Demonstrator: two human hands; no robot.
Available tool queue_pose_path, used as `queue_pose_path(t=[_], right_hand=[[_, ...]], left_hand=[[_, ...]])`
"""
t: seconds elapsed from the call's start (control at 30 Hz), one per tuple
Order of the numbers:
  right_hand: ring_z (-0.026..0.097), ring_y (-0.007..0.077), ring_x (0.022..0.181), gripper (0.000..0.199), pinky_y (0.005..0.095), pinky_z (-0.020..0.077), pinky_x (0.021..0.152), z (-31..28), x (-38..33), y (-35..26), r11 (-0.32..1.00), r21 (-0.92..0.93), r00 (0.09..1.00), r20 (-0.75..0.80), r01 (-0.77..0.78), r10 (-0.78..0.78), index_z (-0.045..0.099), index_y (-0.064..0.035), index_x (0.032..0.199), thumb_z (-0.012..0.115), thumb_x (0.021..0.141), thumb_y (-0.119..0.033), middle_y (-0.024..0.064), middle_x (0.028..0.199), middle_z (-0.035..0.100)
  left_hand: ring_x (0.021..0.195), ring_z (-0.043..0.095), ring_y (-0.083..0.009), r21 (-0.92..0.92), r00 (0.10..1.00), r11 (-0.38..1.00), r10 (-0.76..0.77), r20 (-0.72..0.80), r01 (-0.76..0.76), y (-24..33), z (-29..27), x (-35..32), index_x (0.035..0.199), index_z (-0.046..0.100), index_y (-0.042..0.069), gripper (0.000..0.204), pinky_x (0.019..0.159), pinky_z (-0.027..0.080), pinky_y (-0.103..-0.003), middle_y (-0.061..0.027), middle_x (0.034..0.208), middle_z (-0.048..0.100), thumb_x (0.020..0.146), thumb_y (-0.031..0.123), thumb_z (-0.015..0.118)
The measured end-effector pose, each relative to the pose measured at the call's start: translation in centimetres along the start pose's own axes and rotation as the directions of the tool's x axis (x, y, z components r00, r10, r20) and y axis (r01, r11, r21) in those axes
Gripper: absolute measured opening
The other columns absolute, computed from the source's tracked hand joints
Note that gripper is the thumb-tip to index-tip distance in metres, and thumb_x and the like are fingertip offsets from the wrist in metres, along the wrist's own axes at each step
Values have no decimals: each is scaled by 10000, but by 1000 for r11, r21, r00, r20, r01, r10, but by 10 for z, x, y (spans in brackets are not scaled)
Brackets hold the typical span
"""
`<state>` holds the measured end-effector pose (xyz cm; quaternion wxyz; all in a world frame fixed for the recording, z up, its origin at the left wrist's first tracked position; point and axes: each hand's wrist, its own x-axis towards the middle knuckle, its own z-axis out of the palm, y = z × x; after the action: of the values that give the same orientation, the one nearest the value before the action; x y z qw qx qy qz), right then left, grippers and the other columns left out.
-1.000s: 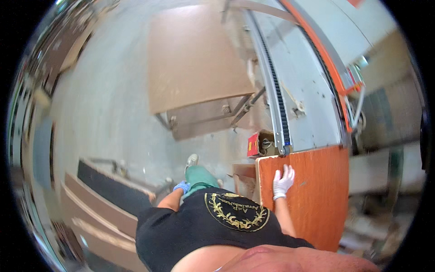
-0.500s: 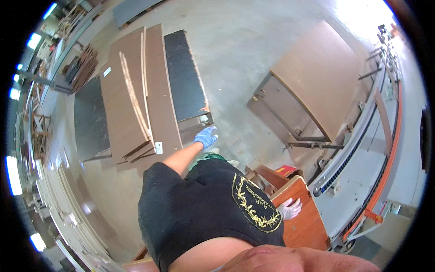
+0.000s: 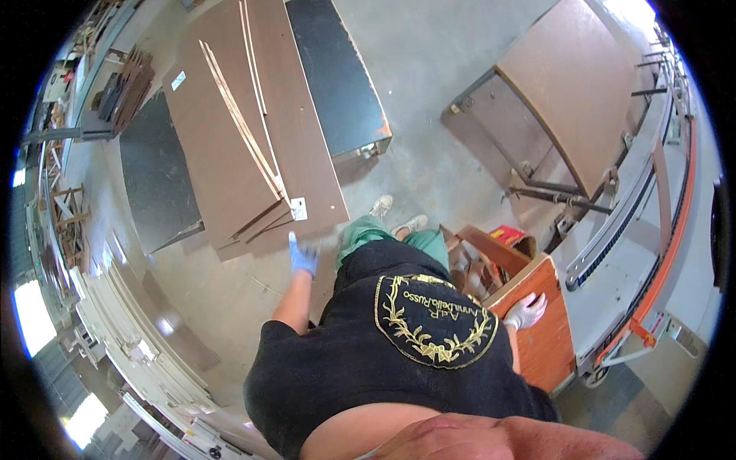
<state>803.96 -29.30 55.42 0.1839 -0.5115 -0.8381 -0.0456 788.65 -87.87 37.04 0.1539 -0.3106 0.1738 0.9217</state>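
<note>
My left hand (image 3: 303, 259), in a blue glove, hangs in the air in front of the near end of a large brown panel (image 3: 230, 130). It holds nothing, and one finger or the thumb points stretched away from the others. Two thin light-edged strips (image 3: 244, 134) lie lengthwise on that panel, with a small white label (image 3: 299, 208) close to their near ends. My right hand (image 3: 527, 311), in a pale glove, rests on the reddish-brown wooden box (image 3: 540, 337) at my right side, its fingers stretched over the top edge.
A black-topped panel (image 3: 337, 77) lies beside the brown one, and a dark board (image 3: 161, 169) on its other side. To the right stand a brown board on a frame (image 3: 567, 92) and a machine rail with an orange edge (image 3: 667, 253). Pale stacked strips (image 3: 146, 345) fill the left.
My left hand has drawn back and left from beside the black panel's end. My body and view have shifted; the right hand stays on the wooden box.
</note>
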Motion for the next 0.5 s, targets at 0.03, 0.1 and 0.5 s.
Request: queue_pose_path(t=[0.03, 0.1, 0.5], right_hand=[[466, 315, 1133, 385, 420, 352, 958, 6, 3, 11, 1000, -19, 1000, 4, 0, 0, 548, -72, 1155, 490, 866, -320, 165, 1222, 509], [468, 311, 1130, 388, 420, 352, 957, 20, 9, 23, 1000, -19, 1000, 3, 6, -6, 550, -68, 1152, 489, 862, -317, 162, 1222, 511], [470, 305, 1127, 379, 409, 358, 950, 21, 21, 43, 999, -31, 1000, 3, 19, -18, 557, -58, 1140, 492, 857, -302, 163, 1212, 517]], left_hand=[[1036, 537, -227, 67, 979, 993, 83, 185, -97, -5, 0, 21, 1084, 557, 119, 405, 896, 422, -331, -70, 1098, 581, 872, 452, 467], [1073, 511, -260, 145, 941, 934, 308, 141, -328, -22, 25, 44, 1170, 522, 127, 403, 938, 405, -391, -70, 1177, 547, 894, 399, 413], [1088, 510, -263, -136, 901, 919, 321, -293, -371, -55, 123, 41, 1216, 499, 126, 409, 962, 397, -430, -66, 1209, 534, 914, 347, 334]])
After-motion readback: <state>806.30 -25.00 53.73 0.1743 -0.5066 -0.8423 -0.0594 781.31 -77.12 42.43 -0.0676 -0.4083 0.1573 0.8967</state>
